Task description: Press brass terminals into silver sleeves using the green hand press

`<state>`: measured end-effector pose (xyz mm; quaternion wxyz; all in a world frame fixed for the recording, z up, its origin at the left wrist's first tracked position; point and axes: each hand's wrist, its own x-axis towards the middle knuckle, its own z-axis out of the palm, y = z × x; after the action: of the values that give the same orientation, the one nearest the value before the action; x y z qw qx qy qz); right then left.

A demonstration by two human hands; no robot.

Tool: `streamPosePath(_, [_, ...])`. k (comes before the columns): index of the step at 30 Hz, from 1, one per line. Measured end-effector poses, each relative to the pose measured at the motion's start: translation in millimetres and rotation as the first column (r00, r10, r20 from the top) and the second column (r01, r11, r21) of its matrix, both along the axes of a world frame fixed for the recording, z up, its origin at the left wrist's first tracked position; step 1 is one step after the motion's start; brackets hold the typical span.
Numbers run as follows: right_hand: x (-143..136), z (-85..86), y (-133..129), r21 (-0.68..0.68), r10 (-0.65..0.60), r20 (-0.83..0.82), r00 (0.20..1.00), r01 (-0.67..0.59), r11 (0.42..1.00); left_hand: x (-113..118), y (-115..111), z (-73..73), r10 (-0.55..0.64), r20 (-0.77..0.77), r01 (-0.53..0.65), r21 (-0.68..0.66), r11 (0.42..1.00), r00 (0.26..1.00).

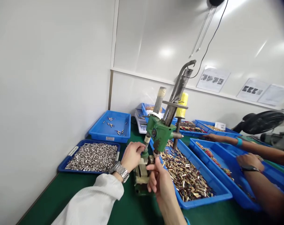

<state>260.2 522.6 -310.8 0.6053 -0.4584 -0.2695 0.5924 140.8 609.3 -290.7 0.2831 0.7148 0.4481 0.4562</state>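
The right hand has thumb and forefinger close together at the lower end of the ram, and the left hand curls narrowly beside the column; whether either pinches anything, I cannot tell. Both are at the green bench press standing on the green table, so the step in hand looks like positioning work under the ram, and the next move calls for careful alignment with fingertips clear. Farther out, silver metal sleeves fill a dark blue tray at left, brass-coloured pieces a blue bin at right
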Motion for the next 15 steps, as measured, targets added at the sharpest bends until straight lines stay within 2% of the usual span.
streamPosePath(3, [-1, 0.7, 0, 0.035, 0.050, -0.043, 0.998, -0.049, 0.998, 5, 0, -2.9, -0.015, 0.086, 0.017, -0.016, 1.000, 0.996])
streamPosePath(5, [0, 1.8, 0, 0.043, 0.044, -0.030, 0.999, -0.042, 0.998, 9, -1, -4.1, -0.074, 0.209, 0.092, -0.078, 0.993, 0.975])
streamPosePath(8, [0, 5.7, -1, 0.026, 0.013, 0.021, 1.000, -0.013, 1.000, 15, -5, -3.6, -0.179, 0.474, 0.302, -0.198, 0.933, 0.862])
streamPosePath(10, [1, 8.9, -2, 0.009, 0.005, 0.045, 0.999, -0.006, 1.000, 20, -9, -2.4, -0.179, 0.604, 0.402, -0.257, 0.879, 0.777])
streamPosePath(15, [2, 11.7, -2, 0.008, 0.000, 0.083, 0.997, -0.001, 1.000, 29, -15, -0.1, -0.122, 0.728, 0.511, -0.342, 0.789, 0.675])
